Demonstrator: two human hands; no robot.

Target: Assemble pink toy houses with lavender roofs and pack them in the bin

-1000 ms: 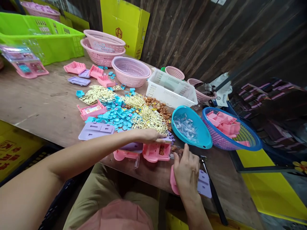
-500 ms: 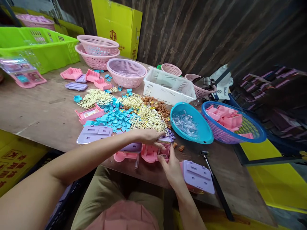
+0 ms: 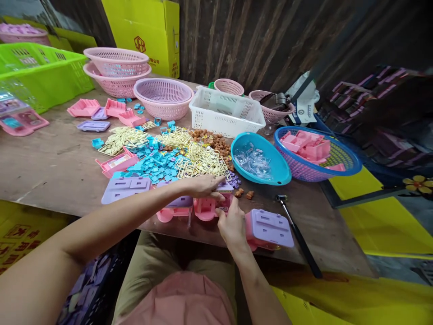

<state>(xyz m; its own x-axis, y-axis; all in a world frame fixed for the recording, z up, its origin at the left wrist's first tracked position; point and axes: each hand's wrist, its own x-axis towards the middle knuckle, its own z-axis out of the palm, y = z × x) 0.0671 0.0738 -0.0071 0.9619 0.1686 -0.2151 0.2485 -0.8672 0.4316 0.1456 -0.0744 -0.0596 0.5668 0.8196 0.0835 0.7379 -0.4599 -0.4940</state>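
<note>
- The pink toy case (image 3: 207, 208) is lying at the near edge of the table (image 3: 47, 162); both hands are covering much of it, so its interior is hard to make out.
- The right hand (image 3: 232, 224) is pressing against the near right corner of the pink toy case, thumb and fingertips pinching there; whatever small piece is lying between them is hidden, and I cannot tell whether the fingers are gripping the case itself.
- The left hand (image 3: 203, 186) is resting palm-down on the far side of the pink toy case, fingers extended and nearly flat, steadying rather than clasping it.
- A closed case with a purple lid (image 3: 269, 229) is sitting just right of the pink toy case, touching the right hand's wrist side.
- A dark-handled tool (image 3: 297, 234) is lying further right of that.
- Beyond the pink toy case, cream frames (image 3: 203, 164) and blue pieces (image 3: 158, 163) are lying heaped.
- Beyond and right of the pink toy case, a blue bowl (image 3: 280, 169) is holding clear parts.
- A white basket (image 3: 226, 113) is standing farther back.
</note>
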